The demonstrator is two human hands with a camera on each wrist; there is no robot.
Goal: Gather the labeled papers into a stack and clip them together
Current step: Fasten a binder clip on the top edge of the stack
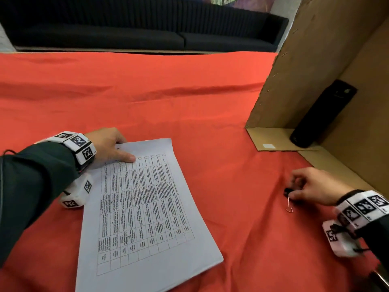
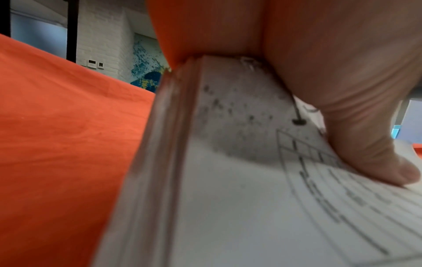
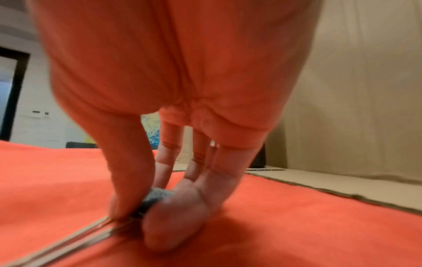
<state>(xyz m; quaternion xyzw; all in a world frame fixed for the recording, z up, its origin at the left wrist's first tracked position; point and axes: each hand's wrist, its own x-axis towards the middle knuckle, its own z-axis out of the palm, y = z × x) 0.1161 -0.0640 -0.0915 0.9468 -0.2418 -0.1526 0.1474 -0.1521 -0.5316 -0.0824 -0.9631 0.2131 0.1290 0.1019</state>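
A stack of white papers with a printed table on top lies on the red cloth, turned at an angle. My left hand grips its far left corner, thumb on the top sheet. The left wrist view shows that corner of the paper stack lifted a little, its layered edge visible. To the right, my right hand pinches a small black binder clip resting on the cloth. Its wire handles point toward me. The clip sits between thumb and fingers.
An open cardboard box stands at the right, close behind my right hand, with a black bottle leaning inside. A dark sofa runs beyond the table's far edge. Red cloth lies between the papers and the clip.
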